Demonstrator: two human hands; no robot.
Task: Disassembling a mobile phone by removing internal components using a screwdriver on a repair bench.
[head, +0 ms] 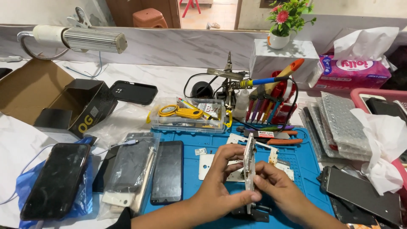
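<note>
Crowded repair bench, blue work mat [305, 163]: the phone frame [249, 169] stands on edge over a small black clamp [253, 210], left hand [220, 184] and right hand [275, 186] both pinched shut on it. Risk as I read it: thin frame flexes or slips under uneven finger pressure and drops onto loose white parts [207, 163] or nearby phones [168, 171].

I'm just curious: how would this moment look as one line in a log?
left hand: grips phone frame on edge | right hand: grips same frame | below: blue mat | nearby: dark phone, plastic box
</note>
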